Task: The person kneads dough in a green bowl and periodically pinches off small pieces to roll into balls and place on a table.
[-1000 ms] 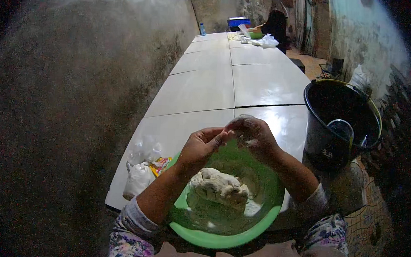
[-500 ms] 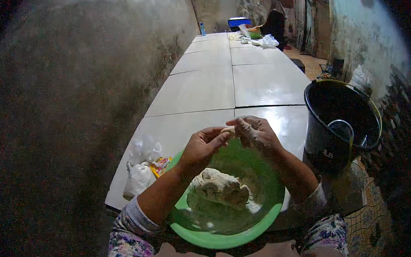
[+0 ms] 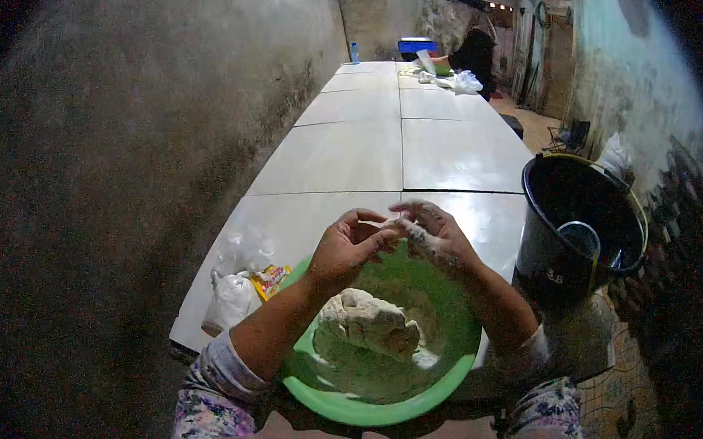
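A green basin (image 3: 378, 410) stands at the near end of the table, with a big floury lump of dough (image 3: 368, 321) and loose flour in it. Over the basin's far side, my left hand (image 3: 352, 244) pinches a small pale piece of dough (image 3: 393, 224) between thumb and fingers. My right hand (image 3: 437, 234), dusted with flour, has its fingertips closed on the same piece from the other side. The fingers cover much of the piece, so its shape is hard to make out.
Left of the basin sit a bag of white powder (image 3: 230, 299), a crumpled clear plastic bag (image 3: 243, 249) and a yellow packet (image 3: 270, 280). A black bucket (image 3: 554, 260) stands right. Along the long white table (image 3: 335, 150), a person in dark clothes (image 3: 474, 58) is at the far end.
Both hands stay together over the basin while the fingers shift around the small piece of dough. The view has tilted slightly; the large lump stays in the basin.
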### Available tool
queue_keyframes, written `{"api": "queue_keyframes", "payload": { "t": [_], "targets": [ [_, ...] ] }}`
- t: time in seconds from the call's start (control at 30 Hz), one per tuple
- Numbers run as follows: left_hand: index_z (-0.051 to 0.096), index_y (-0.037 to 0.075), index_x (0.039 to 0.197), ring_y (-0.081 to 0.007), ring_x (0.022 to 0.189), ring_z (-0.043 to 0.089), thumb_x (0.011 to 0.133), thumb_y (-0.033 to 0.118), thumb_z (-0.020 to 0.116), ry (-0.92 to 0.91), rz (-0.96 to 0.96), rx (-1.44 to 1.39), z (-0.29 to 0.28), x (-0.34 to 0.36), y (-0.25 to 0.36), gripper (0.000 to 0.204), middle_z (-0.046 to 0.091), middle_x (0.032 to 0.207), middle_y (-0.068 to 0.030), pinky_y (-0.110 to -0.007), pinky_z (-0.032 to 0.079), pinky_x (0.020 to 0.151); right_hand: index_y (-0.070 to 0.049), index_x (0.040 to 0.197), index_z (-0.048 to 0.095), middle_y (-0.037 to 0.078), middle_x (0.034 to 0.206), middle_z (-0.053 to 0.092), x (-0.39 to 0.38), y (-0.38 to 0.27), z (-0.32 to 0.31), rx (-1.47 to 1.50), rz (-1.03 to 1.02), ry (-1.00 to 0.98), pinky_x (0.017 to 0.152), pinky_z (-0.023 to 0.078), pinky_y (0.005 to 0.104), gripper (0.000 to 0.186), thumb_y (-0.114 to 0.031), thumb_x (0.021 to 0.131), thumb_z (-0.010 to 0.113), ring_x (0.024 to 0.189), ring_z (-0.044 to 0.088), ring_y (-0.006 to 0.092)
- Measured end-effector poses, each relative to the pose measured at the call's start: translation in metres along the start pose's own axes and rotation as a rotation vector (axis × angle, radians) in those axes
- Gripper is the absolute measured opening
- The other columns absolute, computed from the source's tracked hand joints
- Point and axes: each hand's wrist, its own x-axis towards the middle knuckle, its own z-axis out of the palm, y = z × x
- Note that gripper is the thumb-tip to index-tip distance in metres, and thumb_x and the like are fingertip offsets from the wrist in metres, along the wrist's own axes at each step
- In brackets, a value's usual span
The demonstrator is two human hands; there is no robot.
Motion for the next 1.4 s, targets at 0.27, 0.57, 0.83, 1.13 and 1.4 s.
{"api": "queue_keyframes", "payload": {
  "t": [0.27,0.57,0.83,1.13,1.4],
  "targets": [
    [0.033,0.002,0.122,-0.0162,0.084,0.063,0.089,0.013,0.056,-0.054,0.019,-0.039,-0.002,0.002,-0.001,0.042,0.065,0.090,-0.0122,-0.026,0.050,0.071,-0.003,0.103,0.060,0.008,0.098,0.059,0.004,0.025,-0.006,-0.112,-0.148,-0.062,0.078,0.047,0.0279,0.027,-0.008,0.077,0.066,0.087,0.059,0.0160],
    [0.032,0.000,0.123,-0.0168,0.082,0.063,0.078,0.015,0.070,0.001,-0.079,-0.122,-0.005,-0.001,-0.001,0.061,0.065,0.089,-0.0145,-0.029,0.052,0.070,-0.001,0.102,0.061,0.007,0.095,0.061,-0.001,0.004,0.009,-0.162,-0.085,-0.043,0.079,0.046,0.0268,0.025,-0.010,0.079,0.066,0.086,0.059,0.0153],
    [0.026,0.001,0.125,-0.0171,0.082,0.063,0.075,0.015,0.073,-0.034,-0.085,-0.146,0.003,0.000,0.006,0.070,0.065,0.091,-0.0164,-0.028,0.051,0.072,0.000,0.092,0.065,0.008,0.081,0.066,-0.002,0.007,-0.006,-0.279,0.009,0.005,0.072,0.047,0.0266,0.018,-0.016,0.084,0.062,0.078,0.060,0.0146],
    [0.023,0.001,0.131,-0.0167,0.080,0.063,0.078,0.011,0.070,-0.018,-0.057,-0.207,-0.007,0.000,-0.004,0.071,0.065,0.090,-0.0169,-0.028,0.051,0.069,-0.002,0.112,0.056,0.008,0.111,0.057,0.003,0.020,0.002,-0.174,-0.171,-0.187,0.090,0.043,0.0296,0.033,-0.006,0.079,0.059,0.101,0.055,0.0153],
    [0.022,0.002,0.132,-0.0146,0.079,0.062,0.077,0.012,0.071,-0.033,-0.095,-0.137,-0.008,0.001,-0.003,0.074,0.065,0.087,-0.0140,-0.027,0.051,0.068,-0.009,0.105,0.061,0.006,0.088,0.061,0.005,0.025,0.006,-0.005,-0.027,0.013,0.078,0.047,0.0305,0.036,-0.006,0.070,0.066,0.088,0.055,0.0150]
  ]
}}
